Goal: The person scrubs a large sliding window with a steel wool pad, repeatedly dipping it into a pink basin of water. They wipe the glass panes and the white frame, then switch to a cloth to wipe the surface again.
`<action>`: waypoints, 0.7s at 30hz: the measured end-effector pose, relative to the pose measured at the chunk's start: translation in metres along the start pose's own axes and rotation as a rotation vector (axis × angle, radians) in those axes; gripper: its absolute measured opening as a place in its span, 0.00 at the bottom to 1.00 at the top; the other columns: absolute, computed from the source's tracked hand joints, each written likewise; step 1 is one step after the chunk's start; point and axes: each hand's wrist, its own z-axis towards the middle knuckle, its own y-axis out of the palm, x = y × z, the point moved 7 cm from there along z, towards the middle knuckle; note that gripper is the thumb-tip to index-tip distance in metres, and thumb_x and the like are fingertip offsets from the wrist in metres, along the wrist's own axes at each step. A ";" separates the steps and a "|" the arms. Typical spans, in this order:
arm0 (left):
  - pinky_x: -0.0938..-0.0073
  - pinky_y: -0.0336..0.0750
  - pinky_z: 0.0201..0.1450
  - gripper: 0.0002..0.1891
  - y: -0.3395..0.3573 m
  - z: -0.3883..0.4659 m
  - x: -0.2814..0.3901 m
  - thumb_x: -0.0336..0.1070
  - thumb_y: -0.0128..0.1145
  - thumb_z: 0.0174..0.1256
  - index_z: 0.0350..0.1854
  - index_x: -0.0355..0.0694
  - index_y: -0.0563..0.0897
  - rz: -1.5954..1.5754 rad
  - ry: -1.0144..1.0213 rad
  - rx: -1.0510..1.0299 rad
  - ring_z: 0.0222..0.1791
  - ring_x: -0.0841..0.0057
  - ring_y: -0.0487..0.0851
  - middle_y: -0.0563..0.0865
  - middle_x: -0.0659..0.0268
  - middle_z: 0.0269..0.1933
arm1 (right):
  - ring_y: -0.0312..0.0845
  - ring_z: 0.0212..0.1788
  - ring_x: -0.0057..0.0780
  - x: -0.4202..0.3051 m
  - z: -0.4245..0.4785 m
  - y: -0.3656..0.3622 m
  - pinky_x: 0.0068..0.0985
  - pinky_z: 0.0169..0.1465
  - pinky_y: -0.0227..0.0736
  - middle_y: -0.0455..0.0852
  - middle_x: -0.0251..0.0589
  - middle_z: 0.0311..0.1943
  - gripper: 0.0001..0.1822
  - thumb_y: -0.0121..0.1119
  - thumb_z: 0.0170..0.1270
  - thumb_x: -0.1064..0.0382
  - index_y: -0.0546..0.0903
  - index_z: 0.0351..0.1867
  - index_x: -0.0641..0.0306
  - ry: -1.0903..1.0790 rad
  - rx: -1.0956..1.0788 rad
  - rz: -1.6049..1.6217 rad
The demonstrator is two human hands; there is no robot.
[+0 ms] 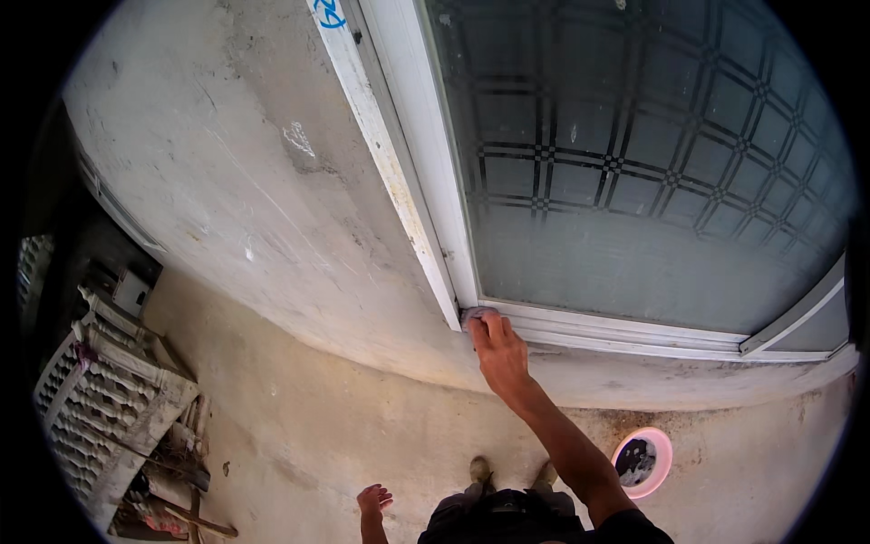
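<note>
My right hand (501, 350) presses a greyish cloth (478, 314) into the lower left corner of a white window frame (435, 156), where the upright meets the sill track (612, 330). The fingers are closed on the cloth and cover part of it. Patterned frosted glass (612, 170) fills the frame above. My left hand (374, 498) hangs low over the concrete floor, its fingers apart, holding nothing.
A pink bucket (663, 469) with dark, foamy water stands on the floor below the window, right of my feet. A worn plaster wall (224, 170) runs left. At far left are a stone balustrade (139, 425) and piled wood (194, 520).
</note>
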 end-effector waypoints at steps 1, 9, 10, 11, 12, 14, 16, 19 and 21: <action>0.57 0.91 0.33 0.14 0.009 0.002 0.006 0.34 0.55 0.78 0.58 0.32 0.80 -0.027 0.016 -0.016 0.32 0.60 0.92 0.89 0.54 0.40 | 0.82 0.43 0.35 0.008 -0.004 -0.005 0.30 0.35 0.86 0.75 0.42 0.47 0.17 0.70 0.52 0.72 0.83 0.46 0.63 0.004 -0.051 -0.036; 0.49 0.83 0.49 0.11 -0.016 -0.001 -0.034 0.38 0.60 0.77 0.53 0.39 0.82 0.279 0.834 -0.542 0.42 0.61 0.83 0.83 0.61 0.42 | 0.86 0.41 0.45 0.095 -0.020 -0.077 0.42 0.39 0.87 0.78 0.44 0.43 0.18 0.70 0.47 0.76 0.86 0.42 0.58 0.170 -0.171 -0.063; 0.48 0.84 0.49 0.12 -0.047 0.019 -0.092 0.38 0.60 0.77 0.54 0.38 0.82 -0.195 0.143 -0.156 0.42 0.60 0.83 0.84 0.60 0.42 | 0.86 0.40 0.49 0.087 0.006 -0.100 0.46 0.43 0.85 0.81 0.47 0.43 0.20 0.66 0.49 0.79 0.87 0.46 0.60 0.253 -0.113 0.066; 0.48 0.84 0.48 0.12 -0.049 0.024 -0.110 0.38 0.59 0.77 0.54 0.37 0.82 -0.288 0.043 -0.075 0.42 0.59 0.84 0.84 0.58 0.43 | 0.86 0.41 0.50 0.075 0.037 -0.126 0.44 0.43 0.84 0.82 0.49 0.45 0.22 0.64 0.50 0.80 0.87 0.48 0.61 0.217 0.001 0.158; 0.48 0.85 0.48 0.13 -0.044 0.027 -0.118 0.38 0.59 0.77 0.55 0.36 0.82 -0.344 0.003 -0.037 0.42 0.58 0.85 0.85 0.57 0.43 | 0.87 0.43 0.50 0.063 0.067 -0.153 0.43 0.44 0.84 0.83 0.50 0.47 0.23 0.62 0.51 0.80 0.87 0.51 0.62 0.180 0.109 0.249; 0.47 0.86 0.47 0.15 -0.045 0.030 -0.124 0.39 0.58 0.77 0.56 0.34 0.82 -0.394 -0.016 -0.008 0.42 0.56 0.86 0.86 0.55 0.44 | 0.87 0.47 0.49 0.028 0.131 -0.204 0.39 0.48 0.82 0.84 0.52 0.51 0.25 0.60 0.52 0.82 0.85 0.54 0.65 0.069 0.334 0.331; 0.46 0.87 0.46 0.16 -0.047 0.031 -0.127 0.39 0.57 0.77 0.57 0.32 0.82 -0.440 -0.028 0.010 0.42 0.54 0.87 0.87 0.52 0.44 | 0.85 0.52 0.47 -0.013 0.196 -0.260 0.36 0.53 0.82 0.83 0.51 0.51 0.27 0.62 0.50 0.84 0.84 0.55 0.67 -0.166 0.652 0.258; 0.45 0.88 0.45 0.19 -0.034 0.040 -0.113 0.39 0.55 0.77 0.59 0.29 0.82 -0.469 -0.048 -0.005 0.42 0.50 0.89 0.88 0.48 0.45 | 0.85 0.52 0.48 -0.050 0.291 -0.324 0.38 0.52 0.82 0.82 0.49 0.52 0.26 0.68 0.53 0.82 0.84 0.56 0.64 -0.415 0.995 0.145; 0.44 0.90 0.45 0.20 -0.036 0.036 -0.112 0.39 0.54 0.77 0.60 0.27 0.82 -0.495 -0.066 0.016 0.42 0.48 0.90 0.89 0.46 0.46 | 0.87 0.49 0.49 -0.073 0.337 -0.323 0.40 0.49 0.85 0.80 0.50 0.50 0.22 0.69 0.55 0.80 0.82 0.54 0.67 -0.480 0.970 0.062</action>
